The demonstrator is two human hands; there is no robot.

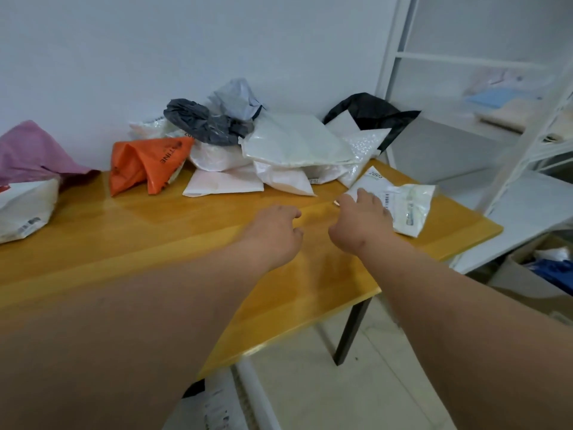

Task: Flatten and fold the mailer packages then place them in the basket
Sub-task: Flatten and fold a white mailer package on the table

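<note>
A small white mailer (403, 206) with printed labels lies near the right end of the wooden table (155, 231). My right hand (361, 218) reaches over its near left corner and its fingers touch the mailer. My left hand (276, 231) hovers just left of it over bare wood, fingers loosely curled and holding nothing. A heap of mailers lies at the back: an orange one (145, 164), a grey one (204, 122), a large white one (294, 141), a black one (372, 111). No basket is in view.
A pink mailer (34, 150) and a white package (24, 209) lie at the table's left end. A white metal shelf frame (465, 57) stands to the right. A cardboard box (539, 274) sits on the floor at right, and another mailer (214, 408) lies below the table's front edge.
</note>
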